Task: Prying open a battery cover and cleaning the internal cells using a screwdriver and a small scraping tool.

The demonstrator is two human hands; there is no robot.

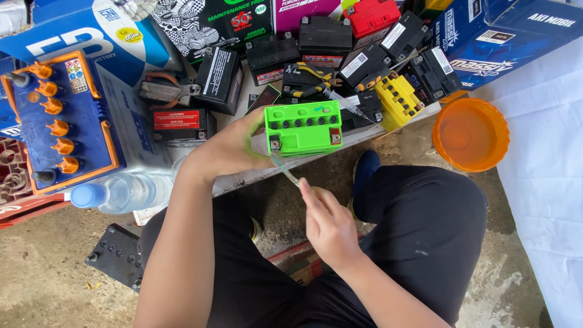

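My left hand [228, 149] grips the left side of a small bright green battery [303, 126] and holds it tilted at the edge of a low white bench [240, 179]. Its top shows a row of dark round holes and two terminals. My right hand [328, 225] is just below it, pinching a thin clear strip or tube [285, 170] that runs up to the battery's lower front edge.
Several black batteries [325, 39], a yellow one [398, 100] and a red one [371, 15] crowd the bench with pliers [167, 90] and a syringe [343, 102]. A big blue battery with orange caps [61, 121] and a water bottle [118, 191] lie left. An orange bowl [470, 135] sits right.
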